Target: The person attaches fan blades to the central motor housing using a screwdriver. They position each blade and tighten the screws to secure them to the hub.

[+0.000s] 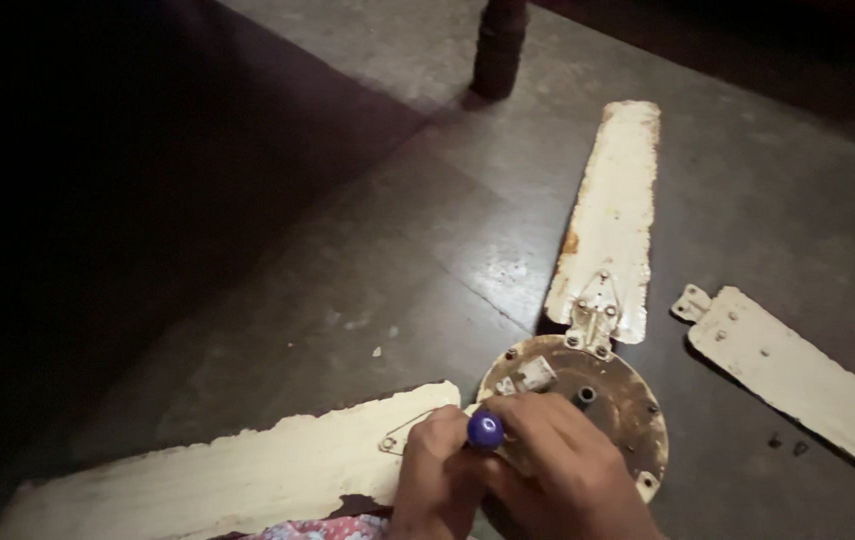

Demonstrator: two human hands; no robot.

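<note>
Round rusty metal fan hub (603, 395) is seen lower centre on grey stone floor (398, 250). Blue-handled screwdriver (485, 429) is gripped by right hand (568, 470); left hand (438, 470) is curled beside it. Cream blade (608, 220) is attached; another (808, 380) lies detached at right.

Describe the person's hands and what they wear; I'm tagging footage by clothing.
Both hands are bare: the left hand and the right hand show no gloves, rings or watch. No sleeve reaches either wrist in view. A strip of pink patterned fabric shows at the bottom edge, probably clothing.
</note>
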